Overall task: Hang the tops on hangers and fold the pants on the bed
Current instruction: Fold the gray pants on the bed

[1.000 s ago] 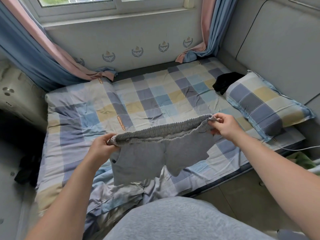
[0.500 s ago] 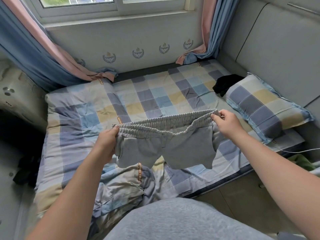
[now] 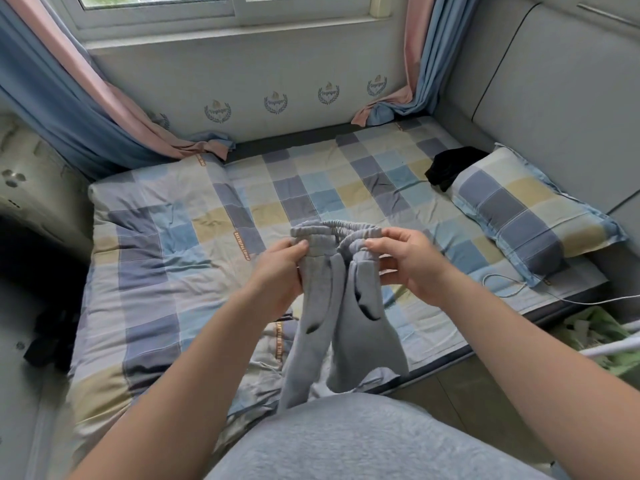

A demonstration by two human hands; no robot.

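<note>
— Moved since half a second ago?
— Brought together: left hand (image 3: pixel 277 271) and right hand (image 3: pixel 410 261), wide apart earlier with the waistband stretched between them, now close to each other. Grey shorts (image 3: pixel 337 306) doubled lengthwise, the two legs hanging side by side.

— Grip?
— Left fingers (image 3: pixel 300 247) pinched shut on the elastic waistband at its left end; right fingers (image 3: pixel 375 244) closed on the waistband at its right end. Both thumbs on top.

— Where, exactly?
— Held up in the air over the near half of the bed (image 3: pixel 166 271), not touching the checked sheet. Leg hems dangling down toward the near edge, close to the grey-clad body at the bottom of view.

— Anything else on the bed?
— Checked pillow (image 3: pixel 530 216) at the right, black garment (image 3: pixel 450 164) just beside its far corner, white cable (image 3: pixel 512 289) trailing off the right edge.
</note>
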